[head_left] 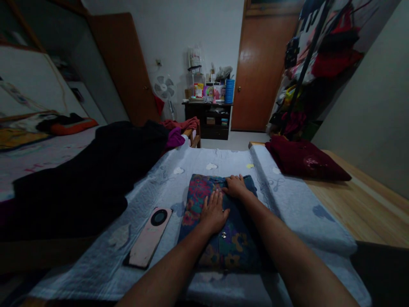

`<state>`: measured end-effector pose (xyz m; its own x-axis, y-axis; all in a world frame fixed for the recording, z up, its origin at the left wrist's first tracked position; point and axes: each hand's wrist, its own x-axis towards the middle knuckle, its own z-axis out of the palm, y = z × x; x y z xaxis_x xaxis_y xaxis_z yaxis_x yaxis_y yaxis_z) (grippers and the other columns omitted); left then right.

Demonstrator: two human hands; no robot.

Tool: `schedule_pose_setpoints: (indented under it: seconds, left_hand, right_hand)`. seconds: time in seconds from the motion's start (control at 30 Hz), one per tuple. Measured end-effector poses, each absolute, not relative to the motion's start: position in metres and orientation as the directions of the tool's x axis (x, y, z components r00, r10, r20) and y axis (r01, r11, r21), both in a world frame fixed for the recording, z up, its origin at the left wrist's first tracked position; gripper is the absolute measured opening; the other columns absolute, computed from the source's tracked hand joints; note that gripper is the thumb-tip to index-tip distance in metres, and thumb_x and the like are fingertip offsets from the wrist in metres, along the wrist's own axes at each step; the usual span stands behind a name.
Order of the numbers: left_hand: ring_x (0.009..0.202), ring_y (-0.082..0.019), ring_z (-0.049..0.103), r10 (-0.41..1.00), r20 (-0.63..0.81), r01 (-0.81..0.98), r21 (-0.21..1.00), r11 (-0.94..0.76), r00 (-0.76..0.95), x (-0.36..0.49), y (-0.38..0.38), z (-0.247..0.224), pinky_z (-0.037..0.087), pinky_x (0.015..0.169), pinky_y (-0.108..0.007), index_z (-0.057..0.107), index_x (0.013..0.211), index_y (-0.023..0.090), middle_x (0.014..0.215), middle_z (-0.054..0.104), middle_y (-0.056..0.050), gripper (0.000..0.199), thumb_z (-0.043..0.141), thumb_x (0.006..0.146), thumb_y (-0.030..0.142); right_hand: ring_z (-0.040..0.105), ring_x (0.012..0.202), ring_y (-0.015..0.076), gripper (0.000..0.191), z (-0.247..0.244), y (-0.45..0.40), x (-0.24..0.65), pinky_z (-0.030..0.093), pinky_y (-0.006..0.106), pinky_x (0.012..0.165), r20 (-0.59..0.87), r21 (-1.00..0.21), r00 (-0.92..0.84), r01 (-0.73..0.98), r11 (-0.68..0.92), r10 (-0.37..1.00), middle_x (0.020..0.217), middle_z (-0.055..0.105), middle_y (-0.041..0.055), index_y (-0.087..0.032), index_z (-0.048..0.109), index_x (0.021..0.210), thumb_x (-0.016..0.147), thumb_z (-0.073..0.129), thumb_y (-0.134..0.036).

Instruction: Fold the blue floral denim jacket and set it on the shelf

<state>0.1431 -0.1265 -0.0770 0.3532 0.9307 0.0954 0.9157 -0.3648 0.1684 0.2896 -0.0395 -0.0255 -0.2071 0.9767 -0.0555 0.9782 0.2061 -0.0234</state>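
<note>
A folded floral shirt [234,251] in dark blue with red and yellow flowers lies flat on a pale blue quilted cover [166,183]. Snap buttons run down its middle. My left hand [213,214] rests palm down on the shirt's centre, fingers stretched out. Farther up, near the collar, my right hand [235,186] also lies flat with its fingers spread. Neither hand grips the cloth. Just left of the shirt sits a pink phone [150,238], its round black camera ring facing up.
Dark clothing [96,170] is heaped on the left beside the cover. A folded maroon garment [306,160] lies on the wooden board [361,192] at right. Farther back stand a black cabinet [207,121], a white fan [164,87] and a brown door [263,72]. Clothes [335,55] hang at upper right.
</note>
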Motion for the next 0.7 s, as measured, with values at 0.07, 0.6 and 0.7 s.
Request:
schedule_pose_setpoints:
  seconds: [0.07, 0.6, 0.7]
  left_hand:
    - [0.148, -0.025, 0.015, 0.932, 0.095, 0.918, 0.163, -0.361, 0.35, 0.143, -0.126, -0.076, 0.017, 0.119, -0.048, 0.022, 0.153, 0.013, 0.16, 0.02, -0.011, 0.071, 0.031, 0.095, 0.053]
    - [0.148, -0.025, 0.017, 0.93, 0.126, 0.916, 0.172, -0.363, 0.345, 0.143, -0.127, -0.081, 0.017, 0.119, -0.049, 0.023, 0.153, 0.014, 0.16, 0.02, -0.01, 0.07, 0.032, 0.094, 0.052]
    - [0.148, -0.025, 0.017, 0.93, 0.126, 0.915, 0.173, -0.365, 0.347, 0.143, -0.127, -0.081, 0.016, 0.119, -0.049, 0.024, 0.152, 0.014, 0.16, 0.02, -0.01, 0.07, 0.033, 0.094, 0.052]
  right_hand:
    - [0.051, 0.121, 0.034, 0.053, -0.019, -0.033, 0.291, 0.028, 0.05, 0.107, -0.086, -0.006, -0.208, 0.978, 0.209, 0.974, 0.126, 0.059, 0.02, -0.013, 0.063, 0.121, 0.084, 0.058, -0.051]
    - [0.064, 0.108, 0.0283, 0.054, -0.02, -0.004, 0.3, 0.048, 0.032, 0.084, -0.237, -0.088, -0.308, 0.951, 0.295, 0.921, 0.122, 0.067, 0.0129, -0.019, 0.061, 0.127, 0.081, 0.062, -0.049]
    - [0.065, 0.106, 0.0235, 0.04, -0.019, -0.004, 0.301, 0.046, 0.025, 0.083, -0.242, -0.106, -0.364, 0.931, 0.348, 0.9, 0.118, 0.069, 0.0096, -0.02, 0.067, 0.118, 0.084, 0.062, -0.04]
